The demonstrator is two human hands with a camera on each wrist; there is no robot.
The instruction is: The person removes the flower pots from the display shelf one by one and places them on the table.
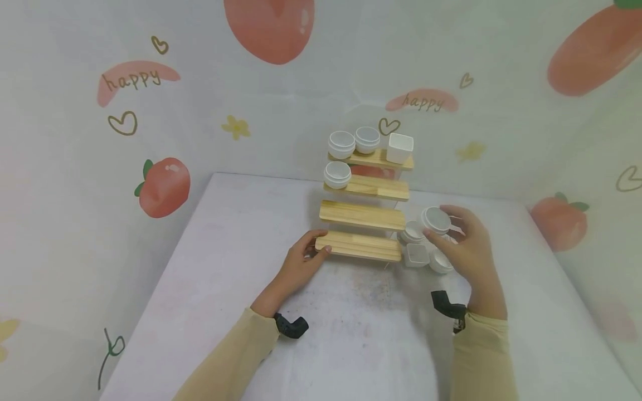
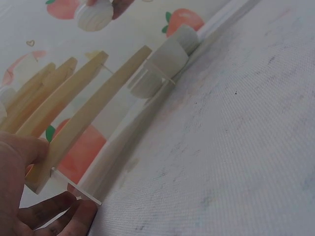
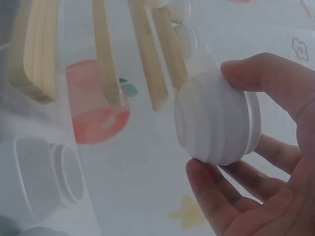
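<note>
The off-white, cloth-like bench (image 1: 341, 345) has open room to the left of and nearer than a 4-tier stepped rack of pale wooden planks (image 1: 362, 215); the right side is tighter. The rack looks light, so steadying it makes sense: the left hand (image 1: 301, 264) pinches the left end of its lowest, nearest plank, and a gentle grip there should stop it sliding. The right hand (image 1: 471, 245) pinches a round white bowl with stepped sides (image 1: 436, 221) between thumb and fingers, right of the rack and touching no plank. Below it, a cluster of white round and square vessels (image 1: 417, 255) crowds the rack's right end, so best lift well over these and round the plank ends, keep the bowl level, and set it down flat, off the narrow planks' edges. The 2 nearest planks show bare wood along their length; the next one up has room right of a lone round white bowl (image 1: 337, 175). The far, top plank offers only a gap between 2 round white bowls (image 1: 342, 145) at left and 1 square white cup (image 1: 400, 148) at right.
</note>
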